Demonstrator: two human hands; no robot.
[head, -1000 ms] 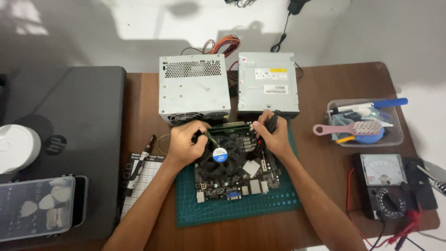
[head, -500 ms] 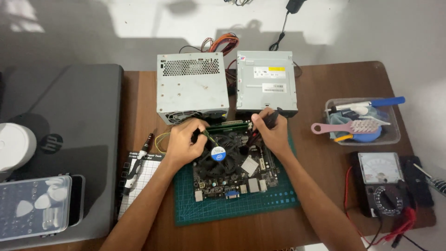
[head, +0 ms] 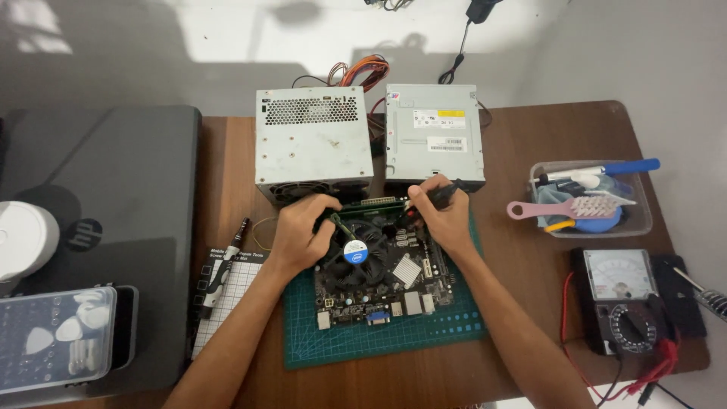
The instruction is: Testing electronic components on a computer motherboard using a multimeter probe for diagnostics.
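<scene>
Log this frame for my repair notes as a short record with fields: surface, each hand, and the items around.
surface: brown wooden table with a green cutting mat
workpiece: motherboard on the mat, round cooler fan on it
left hand: left hand on the board's far left edge, by the fan
right hand: right hand gripping a dark tool at the board's far edge
behind: power supply and optical drive
right side: clear tray with a pink brush; analog multimeter
left side: closed laptop
</scene>
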